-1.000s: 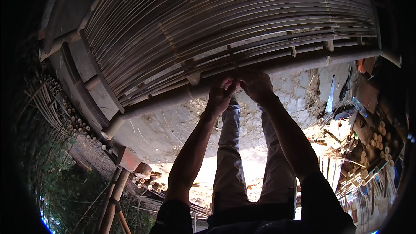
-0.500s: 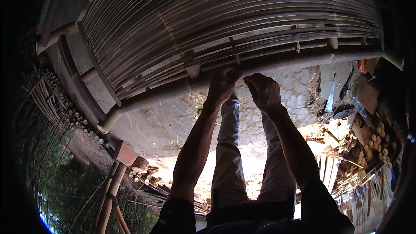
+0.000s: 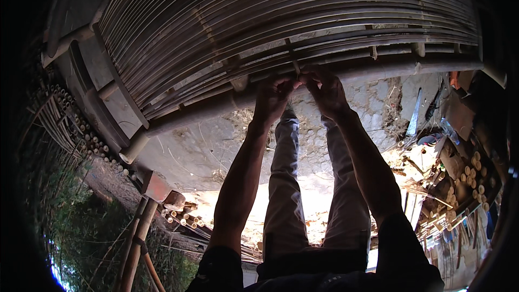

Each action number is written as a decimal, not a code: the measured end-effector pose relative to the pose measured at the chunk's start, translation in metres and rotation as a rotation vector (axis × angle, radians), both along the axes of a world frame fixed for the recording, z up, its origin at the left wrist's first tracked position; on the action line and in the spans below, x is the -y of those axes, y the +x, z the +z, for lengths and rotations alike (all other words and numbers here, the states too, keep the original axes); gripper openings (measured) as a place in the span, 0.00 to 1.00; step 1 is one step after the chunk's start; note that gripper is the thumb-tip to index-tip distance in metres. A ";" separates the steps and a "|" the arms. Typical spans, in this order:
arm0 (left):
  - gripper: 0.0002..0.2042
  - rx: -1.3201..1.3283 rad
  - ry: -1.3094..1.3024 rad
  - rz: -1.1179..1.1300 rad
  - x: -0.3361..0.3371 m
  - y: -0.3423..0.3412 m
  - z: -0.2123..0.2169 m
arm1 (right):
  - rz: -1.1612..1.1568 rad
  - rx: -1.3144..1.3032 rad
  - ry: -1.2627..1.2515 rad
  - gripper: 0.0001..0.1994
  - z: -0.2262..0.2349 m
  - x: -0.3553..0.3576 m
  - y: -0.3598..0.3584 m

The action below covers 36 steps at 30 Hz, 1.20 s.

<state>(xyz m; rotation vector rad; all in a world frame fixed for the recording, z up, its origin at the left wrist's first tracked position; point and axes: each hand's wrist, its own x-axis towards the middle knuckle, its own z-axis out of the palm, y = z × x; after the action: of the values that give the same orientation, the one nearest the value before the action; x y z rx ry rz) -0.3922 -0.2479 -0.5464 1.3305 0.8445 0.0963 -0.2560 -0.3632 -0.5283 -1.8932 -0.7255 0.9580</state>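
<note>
A large panel of thin bamboo slats (image 3: 259, 27) fills the upper part of the view, edged by a thick round bamboo pole (image 3: 216, 105). My left hand (image 3: 273, 96) and my right hand (image 3: 324, 87) meet at that pole, fingers pinched together on a thin tie or strip (image 3: 295, 67) at the slat edge. What exactly the fingers grip is too small and shaded to make out. My grey trousers (image 3: 308, 184) show between my forearms.
Cracked concrete ground (image 3: 200, 146) lies under the panel. Cut bamboo pieces and tools (image 3: 465, 173) pile at the right. A bundle of bamboo poles (image 3: 75, 124) lies at the left, upright poles (image 3: 135, 243) and greenery at lower left.
Both hands have stayed at the pole's edge and drawn closer together, fingertips now touching at the tie. The view has shifted slightly.
</note>
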 end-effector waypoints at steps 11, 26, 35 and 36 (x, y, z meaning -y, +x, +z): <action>0.06 -0.009 0.419 -0.184 -0.009 0.001 -0.003 | 0.323 0.647 -0.121 0.21 0.009 -0.006 -0.005; 0.07 -0.223 -0.356 0.191 -0.008 -0.008 0.009 | 0.041 0.426 0.041 0.09 0.015 0.014 -0.011; 0.12 0.143 -0.150 0.000 0.005 -0.003 0.009 | 0.032 0.160 0.112 0.08 0.002 0.001 -0.001; 0.12 0.113 -0.171 0.033 0.005 -0.001 0.010 | 0.043 0.138 0.133 0.09 0.001 0.000 0.000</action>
<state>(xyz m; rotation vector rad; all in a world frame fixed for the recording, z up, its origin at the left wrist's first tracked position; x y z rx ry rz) -0.3932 -0.2529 -0.5359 1.1404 0.7618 0.1209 -0.2560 -0.3627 -0.5273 -1.8453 -0.8927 0.7911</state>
